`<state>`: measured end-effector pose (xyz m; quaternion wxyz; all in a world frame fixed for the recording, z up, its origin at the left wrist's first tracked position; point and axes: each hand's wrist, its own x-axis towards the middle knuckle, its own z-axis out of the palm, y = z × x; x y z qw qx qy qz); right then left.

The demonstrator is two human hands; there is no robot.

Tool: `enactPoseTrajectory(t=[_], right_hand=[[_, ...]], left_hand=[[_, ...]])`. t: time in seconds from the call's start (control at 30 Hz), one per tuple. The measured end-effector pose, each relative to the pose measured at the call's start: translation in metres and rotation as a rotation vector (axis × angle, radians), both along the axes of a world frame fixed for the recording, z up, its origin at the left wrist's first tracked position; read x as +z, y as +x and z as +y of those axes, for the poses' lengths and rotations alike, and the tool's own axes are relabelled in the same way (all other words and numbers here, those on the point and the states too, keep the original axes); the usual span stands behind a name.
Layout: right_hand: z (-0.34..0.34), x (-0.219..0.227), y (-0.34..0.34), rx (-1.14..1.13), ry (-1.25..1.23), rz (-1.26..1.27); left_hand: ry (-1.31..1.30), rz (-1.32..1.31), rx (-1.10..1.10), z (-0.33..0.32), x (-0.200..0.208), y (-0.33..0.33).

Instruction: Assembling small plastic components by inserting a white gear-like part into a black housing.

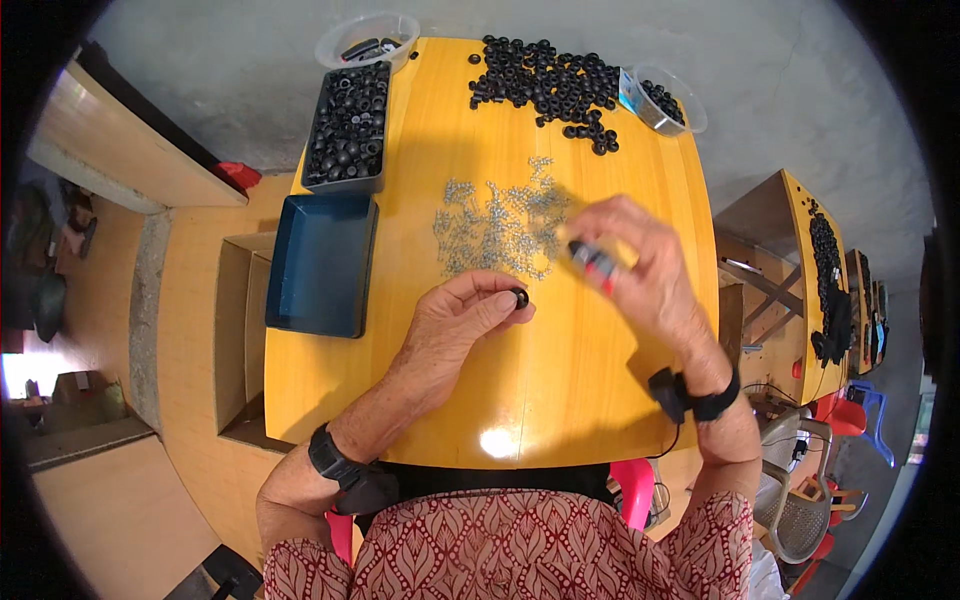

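Observation:
My left hand (455,325) is closed above the middle of the table, pinching a small round black plastic part (520,298) between thumb and fingers. To its right, my right hand (645,265) is raised and wrapped round a short grey, black and red tool (595,262). Motion blurs that tool, so its exact kind is unclear; its dark end points left. Many small silvery pieces (495,235), which look like screws, lie scattered just beyond my left hand. The two hands are apart from each other.
A dark bin of black round parts (348,125) and a blue tray (322,265) stand along the left of the yellow table (560,400). Loose black parts (550,80) spread at the back, beside a clear bowl (690,105). Another clear tub (330,48) sits far left.

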<state>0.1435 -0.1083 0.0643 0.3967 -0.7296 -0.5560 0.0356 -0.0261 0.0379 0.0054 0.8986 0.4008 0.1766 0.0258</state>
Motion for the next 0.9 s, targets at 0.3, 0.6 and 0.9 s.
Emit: enactPoseTrajectory(t=[0.3, 0.6, 0.9], right_hand=[[0.052, -0.025, 0.078, -0.195, -0.1, 0.028], [0.1, -0.022, 0.045, -0.117, -0.345, -0.113], [0.11, -0.028, 0.045, -0.114, -0.505, -0.102]], left_hand=[[-0.026, -0.022, 0.016, 0.003, -0.004, -0.003], [-0.025, -0.007, 0.015, 0.003, -0.003, -0.001], [-0.046, -0.023, 0.024, 0.004, -0.004, -0.002]])
